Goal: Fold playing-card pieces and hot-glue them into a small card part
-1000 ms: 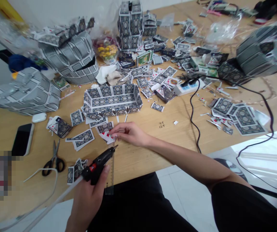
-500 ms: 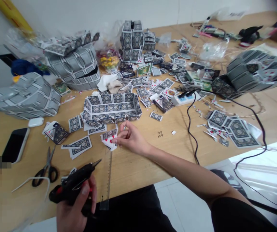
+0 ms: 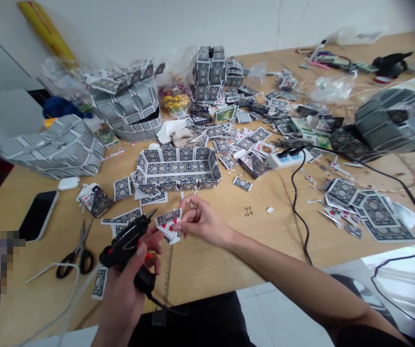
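Observation:
My left hand is wrapped round a black glue gun, its tip pointing up and right near a folded playing card. That folded card, showing red marks, is pinched between the thumb and fingers of my right hand. Just beyond my right hand stands an open rectangular tray made of patterned cards. A clear ruler lies below the folded card. Loose cards lie left of the tray, and black-handled scissors rest left of the glue gun.
A phone and a white case lie at the left. Woven card baskets stand behind them. A power strip with black cables sits right of the tray. Card piles lie at the right, with more cards behind.
My left hand has raised the glue gun and brought its tip closer to the folded card. My right hand still pinches the card. The camera view has shifted, moving the scene right and down.

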A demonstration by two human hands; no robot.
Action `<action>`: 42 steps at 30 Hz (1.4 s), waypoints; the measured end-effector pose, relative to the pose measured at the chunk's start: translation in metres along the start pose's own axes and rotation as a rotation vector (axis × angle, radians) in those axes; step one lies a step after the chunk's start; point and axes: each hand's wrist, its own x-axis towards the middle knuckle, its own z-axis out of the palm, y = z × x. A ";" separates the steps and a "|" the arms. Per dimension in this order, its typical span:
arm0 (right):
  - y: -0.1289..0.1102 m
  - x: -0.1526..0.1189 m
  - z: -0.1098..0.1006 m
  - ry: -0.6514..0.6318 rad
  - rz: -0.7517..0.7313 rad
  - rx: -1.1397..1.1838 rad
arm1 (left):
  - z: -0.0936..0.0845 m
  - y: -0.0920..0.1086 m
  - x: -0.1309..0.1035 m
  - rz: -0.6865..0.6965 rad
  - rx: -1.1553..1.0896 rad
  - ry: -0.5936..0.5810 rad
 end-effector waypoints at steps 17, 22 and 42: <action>0.001 -0.004 0.000 -0.141 0.116 -0.057 | 0.008 0.002 -0.010 -0.102 -0.134 0.018; -0.001 -0.005 0.000 -0.106 0.109 -0.075 | 0.004 0.003 -0.010 -0.113 -0.058 -0.081; -0.006 -0.004 -0.001 -0.096 0.092 -0.082 | -0.009 -0.002 -0.006 -0.323 -0.262 -0.300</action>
